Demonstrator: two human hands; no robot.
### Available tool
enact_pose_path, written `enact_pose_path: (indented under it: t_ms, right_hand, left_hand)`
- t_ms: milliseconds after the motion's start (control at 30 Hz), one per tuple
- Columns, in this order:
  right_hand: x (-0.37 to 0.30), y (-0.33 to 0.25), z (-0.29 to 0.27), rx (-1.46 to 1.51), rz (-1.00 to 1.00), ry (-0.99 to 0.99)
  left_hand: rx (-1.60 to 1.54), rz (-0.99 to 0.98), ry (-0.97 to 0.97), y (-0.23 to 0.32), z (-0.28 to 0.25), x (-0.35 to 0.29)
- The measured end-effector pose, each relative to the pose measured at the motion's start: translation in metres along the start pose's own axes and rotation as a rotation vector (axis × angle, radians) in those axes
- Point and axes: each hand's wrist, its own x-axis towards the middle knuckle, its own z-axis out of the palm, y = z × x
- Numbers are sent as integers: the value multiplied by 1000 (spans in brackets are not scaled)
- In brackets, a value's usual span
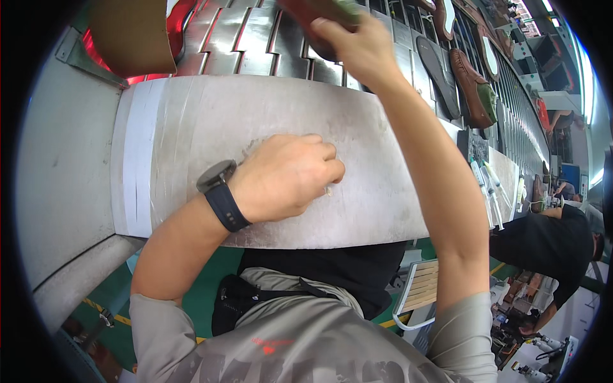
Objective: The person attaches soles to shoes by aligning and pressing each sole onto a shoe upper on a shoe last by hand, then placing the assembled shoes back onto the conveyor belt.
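Observation:
My right hand [367,51] reaches over the far edge of the pale worktop [370,210], closed around a brown shoe [308,22]. Motion smears the shoe, which shows green at one end and is partly cut off by the top of the picture. Low over the middle of the worktop, my left hand [287,175] has its fingers curled in. A tiny pale bit pokes out under its fingertips, too small to name. A dark watch [220,179] is on the left wrist.
Beyond the worktop runs a metal slat conveyor [255,41]. On it at right lie a brown shoe [469,86] and a dark sole [439,76]. Syringes [491,191] lie at right. A brown board [131,38] stands far left. A person [543,246] works at right.

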Motion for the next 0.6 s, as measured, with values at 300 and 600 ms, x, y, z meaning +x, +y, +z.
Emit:
enact_pose_path:
  t_ms: [300,600]
  right_hand:
    - [-65,31,-2,-178,-80,187]
    - [-238,59,-75,6,97,390]
  left_hand:
    - [135,62,33,6,10,6]
    - [-217,-82,112,-3,0,17]
